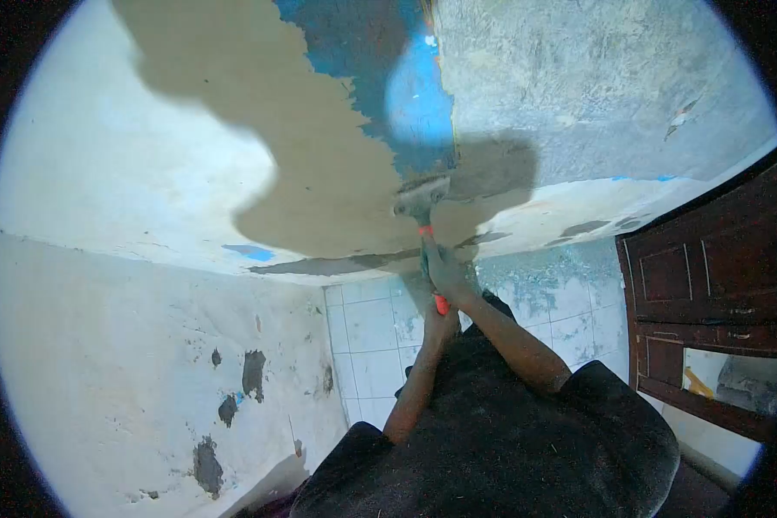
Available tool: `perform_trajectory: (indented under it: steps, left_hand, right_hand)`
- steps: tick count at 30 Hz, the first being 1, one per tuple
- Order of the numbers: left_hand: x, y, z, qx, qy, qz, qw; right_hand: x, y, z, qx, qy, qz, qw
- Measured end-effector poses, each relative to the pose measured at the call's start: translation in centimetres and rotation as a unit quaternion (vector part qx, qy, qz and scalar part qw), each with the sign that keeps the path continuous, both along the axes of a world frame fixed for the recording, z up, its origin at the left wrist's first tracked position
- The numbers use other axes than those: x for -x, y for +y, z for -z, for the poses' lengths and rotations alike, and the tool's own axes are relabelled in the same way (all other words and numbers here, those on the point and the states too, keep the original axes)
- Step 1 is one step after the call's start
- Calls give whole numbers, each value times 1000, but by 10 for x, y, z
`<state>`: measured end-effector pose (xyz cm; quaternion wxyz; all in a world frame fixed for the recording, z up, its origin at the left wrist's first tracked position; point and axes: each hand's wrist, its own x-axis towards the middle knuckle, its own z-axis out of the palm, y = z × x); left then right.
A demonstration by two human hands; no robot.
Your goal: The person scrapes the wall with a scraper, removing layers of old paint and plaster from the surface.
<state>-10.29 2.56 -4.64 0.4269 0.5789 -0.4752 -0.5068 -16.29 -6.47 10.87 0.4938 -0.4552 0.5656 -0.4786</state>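
Both my hands are wrapped round the handle of a wide scraper [419, 200] with red parts on its handle. My right hand [449, 274] is closed near the blade end. My left hand [437, 321] is closed lower, by the red butt of the handle, with its fingers partly hidden. The blade lies against the wall at the bottom of an exposed blue paint strip [419, 99]. To the left of that strip is a pale coating [319, 138] with a ragged edge; rough grey surface [570, 78] shows on the right.
A side wall [164, 345] with dark bare patches stands on the left. Below me is a white tiled floor [367, 324], dusty or stained in places. A dark wooden cabinet [708, 268] with a lower opening stands on the right. My shadow falls across the wall.
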Motion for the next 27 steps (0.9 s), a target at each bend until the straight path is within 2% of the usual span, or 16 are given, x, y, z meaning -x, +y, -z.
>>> perform_trajectory:
  steps: [2, 3, 5, 8, 11, 13, 14, 15, 16, 17, 19, 22, 23, 24, 26, 27]
  left_hand:
    - [-1, -3, -125, -248, -70, 24, 966]
    - [-6, 0, -104, -171, -51, 58, 982]
    - [-7, -2, -63, -140, -30, 39, 989]
    - [-8, 3, -52, -79, -15, 23, 996]
    - [-5, 0, -92, -170, 51, -17, 984]
    - [-8, 3, -99, -193, -32, 17, 981]
    - [-8, 2, -98, -192, -33, 15, 981]
    - [-8, 1, -95, -135, -32, 21, 990]
    - [-9, -3, -96, -75, -31, 27, 996]
    - [-11, -7, -96, -73, -31, 28, 997]
    - [-11, -3, -100, -83, -47, 29, 995]
    - [-7, 8, -100, -69, -66, -14, 995]
    - [-9, 5, -99, -65, -66, -14, 996]
    - [-11, 1, -97, -59, -65, -1, 996]
    - [-15, 3, -87, -58, -61, 30, 996]
    - [-14, 0, -92, -110, -39, 53, 992]
  right_hand:
    - [0, 4, 3, -114, -47, -6, 992]
    - [6, 6, -13, -155, -143, -58, 976]
    - [4, 2, -12, -140, -125, -48, 981]
    - [1, 3, -28, -125, -95, -28, 987]
    - [3, 6, -38, -125, -61, -14, 990]
    - [4, 7, -22, -150, -132, -43, 979]
    - [3, 5, 1, -149, -134, -44, 979]
    - [2, 2, 35, -73, -73, -43, 994]
    - [0, -3, 38, -33, -42, -42, 998]
    - [-2, -7, 43, 7, -11, -39, 999]
    - [-4, 0, 9, -117, -67, -6, 991]
    - [3, 9, -28, -175, -101, -31, 979]
    - [-1, 10, -10, -120, -93, -2, 988]
    - [-1, 6, -17, -114, -93, -1, 989]
    - [0, 7, -27, -175, -85, -14, 981]
    - [-2, 9, -20, -151, -172, -25, 973]
